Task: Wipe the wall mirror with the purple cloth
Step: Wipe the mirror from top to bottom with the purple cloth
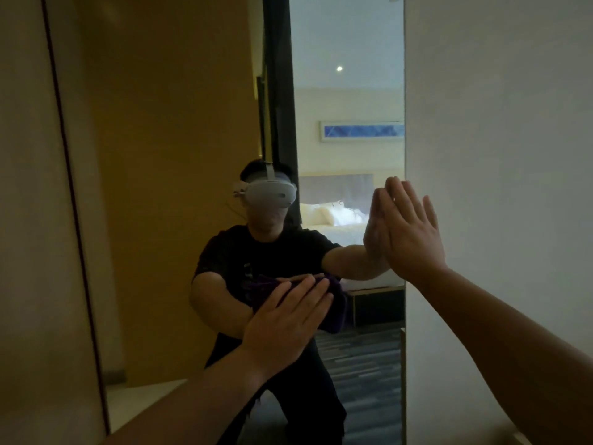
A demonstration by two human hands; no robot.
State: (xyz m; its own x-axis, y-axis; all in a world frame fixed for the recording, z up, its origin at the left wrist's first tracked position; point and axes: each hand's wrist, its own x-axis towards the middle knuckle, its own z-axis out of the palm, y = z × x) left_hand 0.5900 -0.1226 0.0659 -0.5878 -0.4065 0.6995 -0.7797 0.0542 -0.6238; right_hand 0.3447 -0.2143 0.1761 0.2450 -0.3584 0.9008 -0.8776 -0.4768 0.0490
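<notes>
I'm in a hotel-style bedroom: my tall wall mirror (346, 123) reflects a white-sheeted bed (333, 220), framed blue picture (362, 131), striped carpet (362, 364).

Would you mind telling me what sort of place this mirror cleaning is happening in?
Most likely a hotel room. The wall mirror reflects a made-up bed with white pillows, a padded headboard, a framed blue picture above it and patterned carpet.
</notes>
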